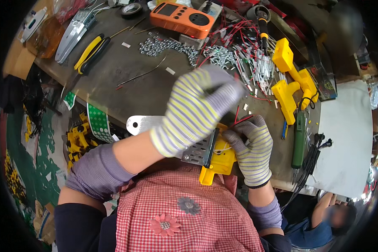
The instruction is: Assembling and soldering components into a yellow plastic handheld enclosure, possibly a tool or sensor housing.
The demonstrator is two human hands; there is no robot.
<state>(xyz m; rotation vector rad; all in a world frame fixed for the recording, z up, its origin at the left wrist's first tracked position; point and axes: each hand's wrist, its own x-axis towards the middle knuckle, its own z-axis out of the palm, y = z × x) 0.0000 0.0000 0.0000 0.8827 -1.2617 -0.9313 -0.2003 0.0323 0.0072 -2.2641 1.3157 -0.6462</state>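
Yellow plastic is showing at the centre of the bench edge, where a yellow housing (219,161) is sitting against the person's chest, partly over a perforated metal plate (145,124) that is sticking out to the left. The right hand (251,147), in a striped knit glove, is wrapping its fingers around the upper right side of the housing and holding it tight. The left hand (197,109), gloved the same way, is hovering above the housing with its fingers curled in a narrow pinch; what it is pinching is too blurred to tell, though thin red wires (239,119) are running out from beneath it. A black strip is lying between the plate and the housing.

Farther back on the dark workbench (126,80), an orange meter (182,19) is lying near the top edge, with a scatter of small metal nuts (161,45) just in front of it. Yellow-handled pliers (90,52) are lying well to the left. To the right, 3 more yellow handle parts (292,80) are lying together, and a green electric screwdriver (299,138) is resting beside them near the bench edge. Another person (327,214) is sitting at the lower right.
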